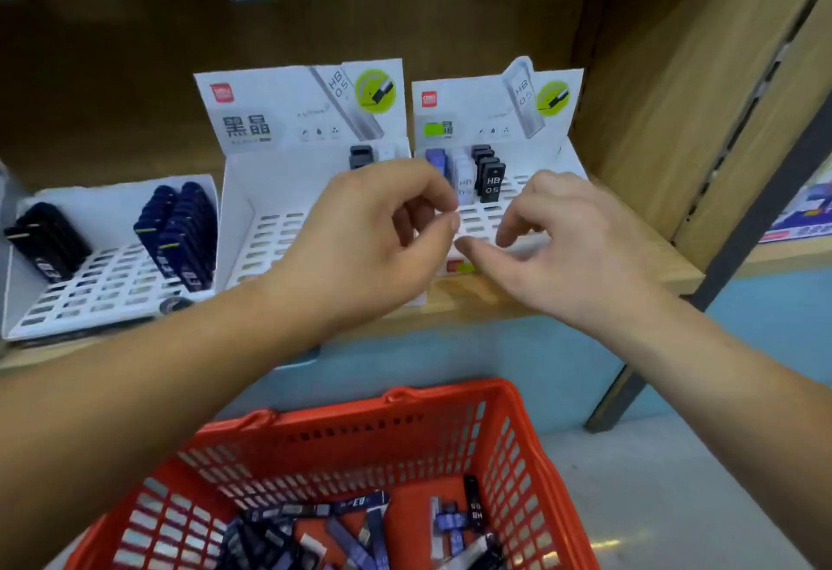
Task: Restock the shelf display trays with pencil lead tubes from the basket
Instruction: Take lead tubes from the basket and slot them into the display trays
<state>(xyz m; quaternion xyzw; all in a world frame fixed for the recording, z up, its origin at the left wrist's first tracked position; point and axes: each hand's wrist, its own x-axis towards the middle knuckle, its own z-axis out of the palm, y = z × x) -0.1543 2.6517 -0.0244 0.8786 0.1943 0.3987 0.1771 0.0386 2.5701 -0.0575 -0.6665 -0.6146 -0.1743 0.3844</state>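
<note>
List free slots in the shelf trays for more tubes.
Most room: middle tray, bare left of the left hand bar one dark tube at the back. Also left tray: open columns between black tubes and blue tubes. Crowded: right tray, HB tubes at the back, right hand and left hand over the front.

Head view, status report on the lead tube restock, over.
Left hand and right hand curled over right display tray; grip unclear. Tray part-filled, back rows only. Lead tubes left in basket. No obstruction seen.

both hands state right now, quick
Left hand: thumb and forefinger pinched together, what they hold cannot be told.
Right hand: fingers curled, cannot be told if holding anything.
</note>
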